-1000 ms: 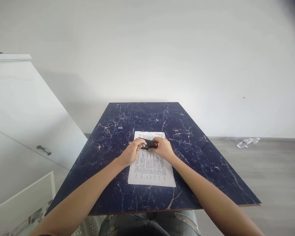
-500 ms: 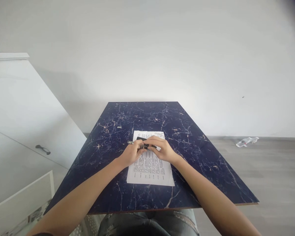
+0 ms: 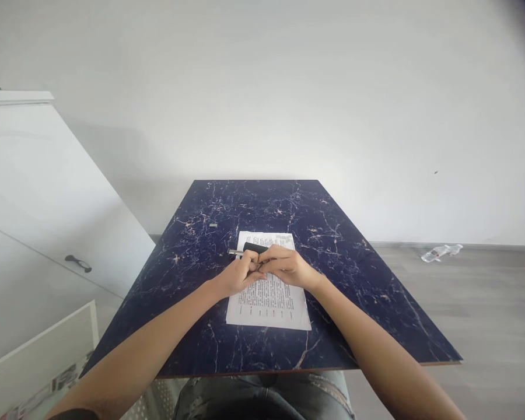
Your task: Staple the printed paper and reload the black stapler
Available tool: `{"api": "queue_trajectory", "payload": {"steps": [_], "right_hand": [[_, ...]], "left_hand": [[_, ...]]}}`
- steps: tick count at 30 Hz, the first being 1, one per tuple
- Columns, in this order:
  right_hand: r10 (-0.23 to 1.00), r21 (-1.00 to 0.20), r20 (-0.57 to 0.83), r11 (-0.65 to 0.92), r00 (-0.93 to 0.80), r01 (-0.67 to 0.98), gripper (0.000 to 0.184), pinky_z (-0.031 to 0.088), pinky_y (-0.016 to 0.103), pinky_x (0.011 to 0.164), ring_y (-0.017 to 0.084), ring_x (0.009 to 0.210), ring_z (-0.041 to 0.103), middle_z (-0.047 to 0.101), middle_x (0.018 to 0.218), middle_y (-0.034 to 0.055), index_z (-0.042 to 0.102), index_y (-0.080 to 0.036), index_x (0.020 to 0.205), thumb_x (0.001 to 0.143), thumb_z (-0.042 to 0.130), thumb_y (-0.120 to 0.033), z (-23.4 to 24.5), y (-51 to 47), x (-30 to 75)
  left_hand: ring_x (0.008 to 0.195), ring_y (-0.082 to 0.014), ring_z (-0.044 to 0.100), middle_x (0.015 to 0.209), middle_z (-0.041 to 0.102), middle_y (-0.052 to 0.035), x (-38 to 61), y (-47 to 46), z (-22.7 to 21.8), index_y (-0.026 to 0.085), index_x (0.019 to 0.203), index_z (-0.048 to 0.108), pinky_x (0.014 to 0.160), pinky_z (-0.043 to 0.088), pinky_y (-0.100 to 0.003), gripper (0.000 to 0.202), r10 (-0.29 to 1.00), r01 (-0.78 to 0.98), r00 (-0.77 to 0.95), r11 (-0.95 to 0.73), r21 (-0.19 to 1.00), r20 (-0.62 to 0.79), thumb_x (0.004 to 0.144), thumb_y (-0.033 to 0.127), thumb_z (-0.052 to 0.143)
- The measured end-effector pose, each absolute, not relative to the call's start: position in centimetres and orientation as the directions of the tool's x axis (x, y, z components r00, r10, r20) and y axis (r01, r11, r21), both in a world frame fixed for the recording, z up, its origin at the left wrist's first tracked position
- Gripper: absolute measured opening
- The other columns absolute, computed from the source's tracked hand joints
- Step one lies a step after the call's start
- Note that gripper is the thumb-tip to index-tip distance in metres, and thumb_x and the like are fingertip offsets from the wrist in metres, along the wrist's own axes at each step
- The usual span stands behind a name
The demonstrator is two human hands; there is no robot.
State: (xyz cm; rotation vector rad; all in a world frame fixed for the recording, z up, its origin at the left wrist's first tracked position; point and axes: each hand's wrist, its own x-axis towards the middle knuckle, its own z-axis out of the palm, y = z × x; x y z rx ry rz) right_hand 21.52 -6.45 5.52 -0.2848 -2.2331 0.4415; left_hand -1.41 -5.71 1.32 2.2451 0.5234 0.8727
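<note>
A printed sheet of paper (image 3: 269, 300) lies on the dark blue marbled table (image 3: 354, 274). Over its upper half both hands meet on a small black stapler (image 3: 252, 248) with a metal end sticking out to the left. My left hand (image 3: 238, 274) is closed around the stapler's near side. My right hand (image 3: 286, 267) covers its right end with the fingers curled over it. The orange part of the stapler is hidden under the right hand.
A small grey strip, perhaps staples (image 3: 213, 224), lies on the table's far left. A white cabinet (image 3: 39, 198) with a dark handle (image 3: 79, 263) stands at the left. A plastic bottle (image 3: 440, 252) lies on the floor at the right.
My right hand has slid left over the stapler, hiding its orange part. Both hands have drawn together and closed on it.
</note>
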Motion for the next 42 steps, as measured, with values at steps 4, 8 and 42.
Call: {"api": "queue_trajectory", "payload": {"steps": [4,8,42], "right_hand": [[0.413,-0.445,0.697,0.89,-0.587,0.098,0.022,0.061,0.043,0.087,0.021,0.097,0.071,0.077,0.105,0.0064,0.078,-0.023,0.103,0.102,0.058,-0.014,5.7,-6.1,22.1],[0.695,-0.56,0.693,0.685,-0.19,0.466,0.012,0.059,0.044,0.087,0.025,0.094,0.072,0.078,0.099,0.0065,0.08,-0.025,0.096,0.096,0.069,-0.03,5.0,-3.7,26.3],[0.884,-0.605,0.262,0.464,-0.388,0.647,0.019,0.041,0.028,0.063,0.015,0.058,0.051,0.06,0.064,-0.0014,0.072,-0.019,0.084,0.085,0.06,-0.033,1.2,-0.1,32.2]], "left_hand": [[0.044,-0.0086,0.04,0.064,0.052,0.0096,-1.7,-5.7,1.1,0.024,0.103,0.033,0.048,0.026,-0.023,0.034,0.602,0.136,0.649,-0.694,0.707,0.466,0.099,0.04,0.063],[0.042,-0.0085,0.04,0.065,0.054,0.0075,-2.4,-5.5,1.3,0.023,0.102,0.037,0.047,0.027,-0.023,0.023,0.658,0.193,0.459,-0.73,0.656,0.597,0.103,0.038,0.054],[0.136,-0.0344,0.053,0.142,0.062,-0.0169,-11.7,5.2,-1.5,0.015,0.129,0.066,0.118,0.039,-0.053,0.04,0.898,0.873,0.163,-0.324,0.364,0.408,0.095,0.023,0.046]]}}
